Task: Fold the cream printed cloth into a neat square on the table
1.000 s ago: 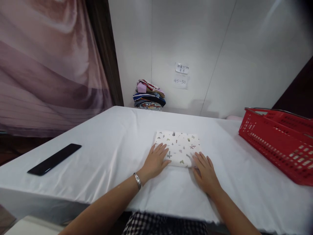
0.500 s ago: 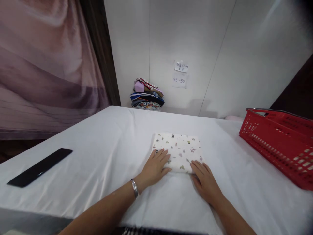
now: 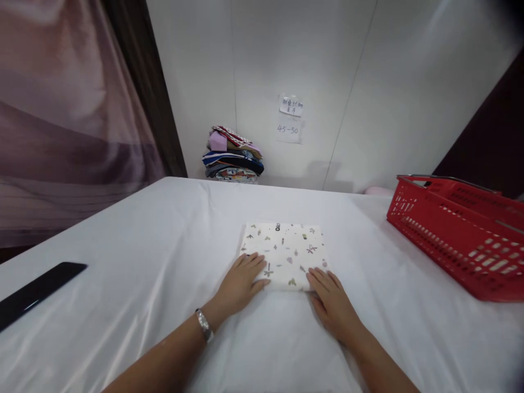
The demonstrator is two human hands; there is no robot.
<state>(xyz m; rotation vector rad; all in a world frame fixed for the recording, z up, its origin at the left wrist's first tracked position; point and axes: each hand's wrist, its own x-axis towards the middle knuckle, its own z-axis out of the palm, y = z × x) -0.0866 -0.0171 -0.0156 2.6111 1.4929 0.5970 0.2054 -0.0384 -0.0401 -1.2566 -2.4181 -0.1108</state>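
Note:
A folded white cloth [image 3: 286, 251] printed with small motifs lies flat on the white-covered table [image 3: 164, 229]. My left hand [image 3: 239, 281] rests palm down on the cloth's near left corner, fingers spread. My right hand [image 3: 331, 303] lies flat at the near right corner, its fingertips touching the cloth's edge. Neither hand grips anything. A silver bracelet sits on my left wrist.
A red plastic basket [image 3: 454, 234] stands at the right side of the table. A stack of folded clothes [image 3: 232, 155] sits at the back against the wall. A long black flat object [image 3: 35, 292] lies at the table's left edge. Pink curtain hangs on the left.
Both hands have stayed on the cloth's near corners. The view has shifted, so everything sits a little further left and lower in the picture.

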